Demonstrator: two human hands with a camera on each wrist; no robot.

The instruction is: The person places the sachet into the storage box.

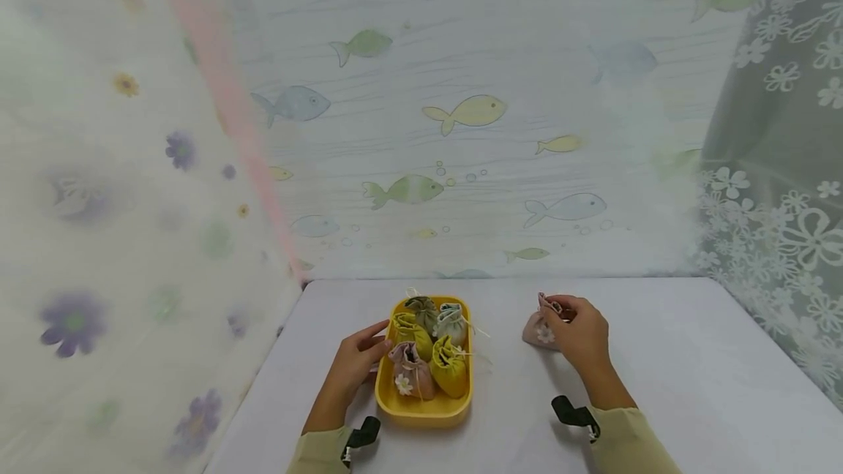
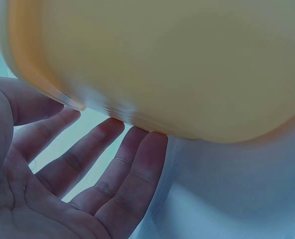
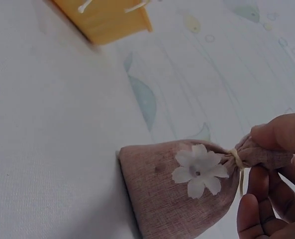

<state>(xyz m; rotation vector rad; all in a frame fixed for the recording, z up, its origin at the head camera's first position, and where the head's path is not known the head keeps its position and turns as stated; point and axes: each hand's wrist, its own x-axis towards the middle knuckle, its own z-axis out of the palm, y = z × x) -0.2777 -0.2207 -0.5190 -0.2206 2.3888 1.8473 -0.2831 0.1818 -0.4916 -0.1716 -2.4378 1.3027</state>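
My right hand (image 1: 582, 331) pinches the gathered neck of a dusty-pink drawstring pouch (image 3: 172, 189) between thumb and fingers. A white flower decorates the pouch's front, and a thin cord ties its neck; its base meets the white table. To the left, my left hand (image 2: 87, 174) touches the outer side of a yellow tray (image 1: 424, 415) with its fingertips, fingers mostly straight. Inside the tray lie several small pouches: a pink one (image 1: 411, 371) with a white flower, yellow ones (image 1: 450, 368), a dark green one (image 1: 423, 313) and a pale one (image 1: 451, 324).
The white table (image 1: 514, 415) runs back to a curtain (image 1: 474, 189) printed with fish. A flowered curtain (image 1: 132, 240) hangs along the left side, and lace-patterned sheer fabric (image 1: 784, 167) on the right.
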